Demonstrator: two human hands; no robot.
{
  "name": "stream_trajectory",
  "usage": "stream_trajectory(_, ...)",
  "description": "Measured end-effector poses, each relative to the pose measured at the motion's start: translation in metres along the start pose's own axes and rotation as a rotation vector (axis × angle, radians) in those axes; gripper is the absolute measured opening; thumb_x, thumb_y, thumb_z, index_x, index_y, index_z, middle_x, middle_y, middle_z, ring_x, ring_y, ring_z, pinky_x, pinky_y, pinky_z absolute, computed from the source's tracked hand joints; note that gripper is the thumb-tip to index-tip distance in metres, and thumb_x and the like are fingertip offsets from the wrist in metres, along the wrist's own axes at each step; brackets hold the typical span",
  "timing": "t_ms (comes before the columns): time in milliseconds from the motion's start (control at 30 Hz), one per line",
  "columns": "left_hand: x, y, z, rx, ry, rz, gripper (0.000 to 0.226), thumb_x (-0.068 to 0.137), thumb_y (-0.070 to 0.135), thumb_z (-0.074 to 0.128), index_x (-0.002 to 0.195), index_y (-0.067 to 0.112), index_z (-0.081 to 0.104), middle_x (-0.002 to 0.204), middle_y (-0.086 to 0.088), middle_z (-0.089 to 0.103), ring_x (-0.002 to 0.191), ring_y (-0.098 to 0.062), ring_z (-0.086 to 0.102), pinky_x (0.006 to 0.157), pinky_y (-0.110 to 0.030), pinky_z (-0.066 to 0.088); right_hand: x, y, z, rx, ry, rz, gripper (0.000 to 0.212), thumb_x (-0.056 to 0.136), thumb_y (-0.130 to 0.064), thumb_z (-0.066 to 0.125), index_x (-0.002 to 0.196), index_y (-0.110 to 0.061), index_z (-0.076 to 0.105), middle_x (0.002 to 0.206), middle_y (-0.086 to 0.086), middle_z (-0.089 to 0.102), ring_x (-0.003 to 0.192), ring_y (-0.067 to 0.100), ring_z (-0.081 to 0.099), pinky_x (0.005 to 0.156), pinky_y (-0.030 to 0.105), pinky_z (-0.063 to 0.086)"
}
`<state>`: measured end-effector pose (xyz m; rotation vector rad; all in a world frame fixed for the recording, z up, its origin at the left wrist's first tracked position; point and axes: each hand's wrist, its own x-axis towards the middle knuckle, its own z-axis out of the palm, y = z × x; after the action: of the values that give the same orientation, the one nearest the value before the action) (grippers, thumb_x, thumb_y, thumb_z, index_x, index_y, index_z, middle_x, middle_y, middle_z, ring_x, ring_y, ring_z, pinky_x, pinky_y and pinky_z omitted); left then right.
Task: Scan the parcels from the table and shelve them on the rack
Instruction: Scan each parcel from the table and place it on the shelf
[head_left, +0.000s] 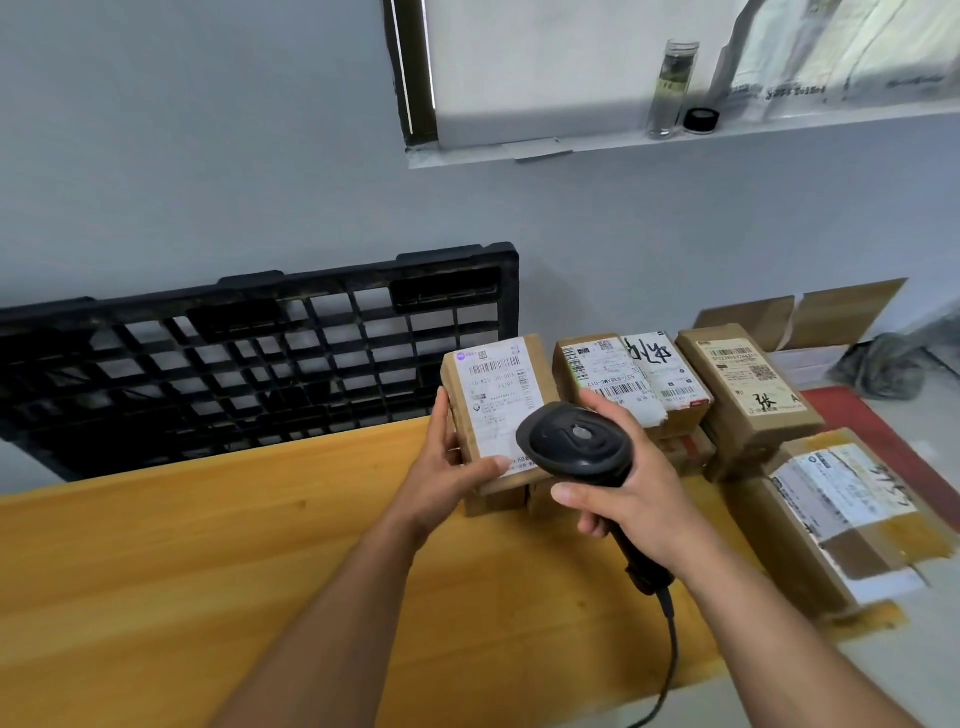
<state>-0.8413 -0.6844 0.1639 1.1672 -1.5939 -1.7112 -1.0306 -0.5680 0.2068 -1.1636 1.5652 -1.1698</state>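
My left hand (451, 470) grips a small cardboard parcel (493, 400) by its left side, thumb across the white shipping label, holding it tilted above the wooden table (208, 545). My right hand (628, 493) grips the handle of a black barcode scanner (576, 441), whose head points at the held parcel's label. The scanner's cable hangs down toward the table's front edge. Several more labelled cardboard parcels (675, 384) are stacked on the table's right end, just behind my hands.
A black plastic pallet (249, 358) leans against the grey wall behind the table. A larger taped box (841, 514) sits at the table's right end. Flattened cardboard (810, 312) and a red mat (872, 431) lie beyond. A window sill above holds a glass bottle (672, 88).
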Motion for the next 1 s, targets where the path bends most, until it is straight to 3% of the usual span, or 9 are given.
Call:
stream_trajectory(100,-0.017,0.001,-0.008,0.006,0.02,0.033,0.111,0.069,0.027,0.078,0.142,0.058,0.001,0.138,-0.001,0.053,0.123,-0.017,0.054,0.08,-0.024,0.053,-0.009,-0.004,0.005,-0.002,-0.022,-0.03,0.091,0.073,-0.009,0.085,0.134,-0.058,0.037,0.128,-0.001,0.058,0.059,0.027,0.067,0.057,0.031,0.056)
stream_trajectory(167,-0.03,0.002,-0.015,0.031,0.059,0.065,0.113,0.072,0.018,0.08,0.142,0.058,0.001,0.137,-0.004,0.053,0.123,-0.019,0.054,0.077,-0.024,0.054,-0.019,-0.009,0.011,0.009,-0.035,-0.055,0.093,0.072,-0.009,0.085,0.139,-0.053,0.037,0.129,0.001,0.058,0.059,0.028,0.067,0.057,0.033,0.056)
stream_trajectory(300,-0.059,0.003,-0.037,0.139,0.201,0.14,0.122,0.073,0.004,0.081,0.152,0.044,-0.003,0.144,-0.004,0.042,0.128,-0.019,0.045,0.065,-0.014,0.053,-0.047,-0.026,0.019,0.13,-0.043,-0.15,0.095,0.065,-0.016,0.09,0.14,-0.048,0.041,0.12,0.007,0.063,0.058,0.034,0.065,0.053,0.038,0.055)
stream_trajectory(467,-0.107,0.0,-0.064,0.25,0.372,0.19,0.128,0.067,0.01,0.087,0.154,0.039,-0.002,0.145,-0.003,0.039,0.128,-0.018,0.043,0.096,-0.033,0.047,-0.093,-0.048,0.029,0.282,-0.135,-0.246,0.091,0.061,-0.018,0.084,0.138,-0.047,0.045,0.096,0.011,0.072,0.054,0.038,0.061,0.049,0.04,0.053)
stream_trajectory(533,-0.128,-0.002,-0.072,0.262,0.414,0.21,0.127,0.067,0.009,0.087,0.155,0.035,-0.001,0.143,-0.002,0.042,0.127,-0.018,0.044,0.098,-0.034,0.045,-0.113,-0.054,0.031,0.302,-0.175,-0.264,0.093,0.06,-0.022,0.084,0.141,-0.043,0.043,0.092,0.019,0.07,0.054,0.036,0.061,0.048,0.038,0.053)
stream_trajectory(633,-0.162,-0.005,-0.08,0.304,0.461,0.219,0.126,0.067,0.009,0.087,0.155,0.031,0.0,0.14,0.004,0.042,0.124,-0.015,0.044,0.097,-0.031,0.042,-0.141,-0.057,0.037,0.314,-0.223,-0.275,0.094,0.065,-0.011,0.082,0.144,-0.039,0.039,0.089,0.026,0.068,0.053,0.036,0.061,0.046,0.037,0.051)
stream_trajectory(700,-0.184,-0.01,-0.083,0.333,0.487,0.207,0.126,0.067,0.009,0.087,0.155,0.032,0.0,0.139,0.006,0.04,0.123,-0.015,0.044,0.097,-0.032,0.043,-0.158,-0.057,0.043,0.317,-0.248,-0.281,0.092,0.065,-0.009,0.08,0.142,-0.04,0.041,0.087,0.025,0.069,0.052,0.036,0.061,0.046,0.037,0.05)
stream_trajectory(833,-0.229,-0.023,-0.09,0.414,0.562,0.16,0.13,0.062,0.02,0.091,0.153,0.042,0.0,0.149,-0.003,0.035,0.13,-0.024,0.042,0.106,-0.052,0.042,-0.187,-0.057,0.063,0.312,-0.309,-0.304,0.09,0.066,-0.009,0.081,0.142,-0.036,0.042,0.081,0.01,0.073,0.052,0.037,0.061,0.046,0.037,0.048)
stream_trajectory(1000,-0.283,-0.034,-0.101,0.446,0.654,0.111,0.131,0.06,0.025,0.092,0.153,0.041,-0.001,0.15,-0.002,0.032,0.133,-0.025,0.038,0.107,-0.056,0.039,-0.217,-0.058,0.09,0.312,-0.394,-0.295,0.09,0.066,-0.008,0.082,0.143,-0.03,0.041,0.078,0.006,0.072,0.048,0.036,0.059,0.045,0.036,0.048)
